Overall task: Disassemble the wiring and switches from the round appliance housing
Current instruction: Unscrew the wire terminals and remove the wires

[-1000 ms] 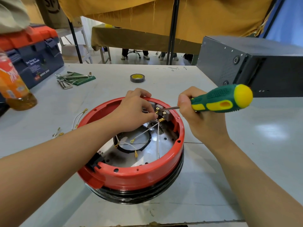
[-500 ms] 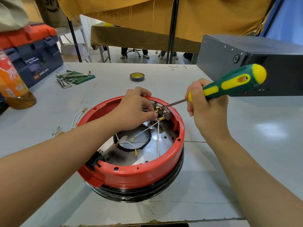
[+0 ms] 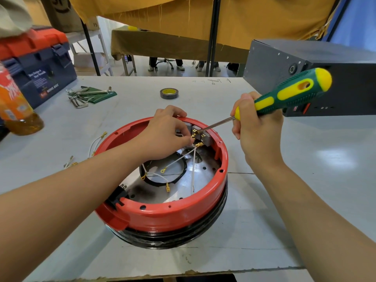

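my right hand grips the screwdriver, left hand pinching a terminal on the switch; prying hard, i'd risk the tip slipping into my fingers.

Grey worktable; mustard cloth overhead; cloth-draped table behind; pale floor.

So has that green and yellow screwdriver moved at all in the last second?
Yes. The screwdriver handle has swung up and to the right against the grey metal box, while its tip stays at the switch terminals.
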Demonstrator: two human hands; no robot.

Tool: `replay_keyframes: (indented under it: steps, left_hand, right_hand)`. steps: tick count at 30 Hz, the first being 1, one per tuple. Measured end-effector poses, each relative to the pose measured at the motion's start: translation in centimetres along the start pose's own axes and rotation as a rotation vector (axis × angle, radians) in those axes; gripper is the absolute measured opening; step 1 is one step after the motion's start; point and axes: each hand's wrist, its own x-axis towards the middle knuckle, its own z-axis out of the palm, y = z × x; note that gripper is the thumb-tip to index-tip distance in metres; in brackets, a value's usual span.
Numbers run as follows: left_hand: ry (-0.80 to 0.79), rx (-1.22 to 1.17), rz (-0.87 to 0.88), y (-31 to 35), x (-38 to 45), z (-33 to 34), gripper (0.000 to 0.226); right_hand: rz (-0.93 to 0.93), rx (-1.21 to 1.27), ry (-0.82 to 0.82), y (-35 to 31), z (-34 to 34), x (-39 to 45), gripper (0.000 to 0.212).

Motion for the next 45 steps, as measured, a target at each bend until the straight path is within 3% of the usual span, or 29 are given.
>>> replay_keyframes:
  steps: [9,16,23,31,37,45]
  left_hand:
    - [0.001,-0.008,0.001,0.0,0.0,0.0,0.010]
    - [-0.001,-0.009,0.005,0.0,-0.1,-0.1,0.010]
    - [0.000,-0.001,0.008,0.0,0.0,-0.1,0.009]
    - [-0.006,0.013,0.007,0.1,0.0,0.0,0.009]
    - [-0.004,0.021,0.002,0.2,-0.1,0.0,0.010]
    - [-0.003,0.021,0.003,0.2,-0.1,-0.1,0.009]
  right_hand:
    - [-0.025,-0.020,0.008,-0.2,0.1,-0.2,0.033]
    - [-0.299,-0.198,-0.136,-1.3,-0.1,-1.5,0.024]
    - [-0.327,-0.190,-0.140,-1.1,-0.1,-1.7,0.020]
    - [-0.301,-0.177,-0.105,-0.6,-0.3,-1.5,0.026]
    - [-0.069,-0.049,-0.003,0.2,-0.3,-0.6,0.035]
    - [0.034,0.055,0.017,0.5,-0.2,-0.3,0.035]
